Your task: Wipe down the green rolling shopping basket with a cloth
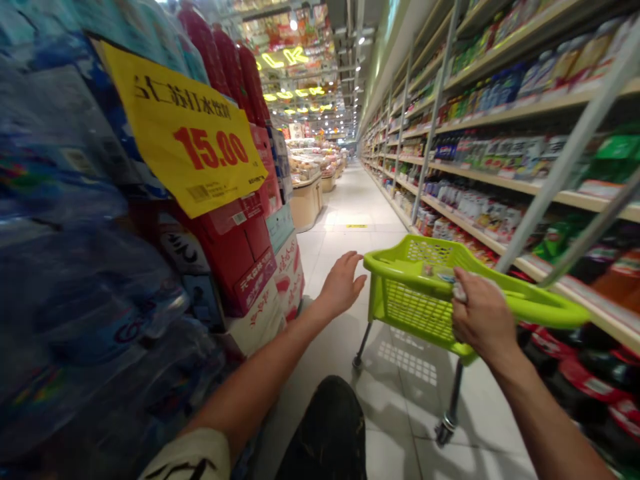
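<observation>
Gripping a lime-green plastic shopping basket on wheels (415, 313) at about 1 o'clock, the right hand (483, 317) is curled shut round its rim, with some pale crumpled bit in the fingers, can't tell what. The left hand (343, 285) is open, fingers spread, just beside the basket, holding nothing. At 10 o'clock, a yellow paper price sign (185, 127) reading 15.00 hangs on shrink-wrapped bottle packs (75, 267); long cream shelves of packaged goods (500, 180) run along 3 o'clock.
</observation>
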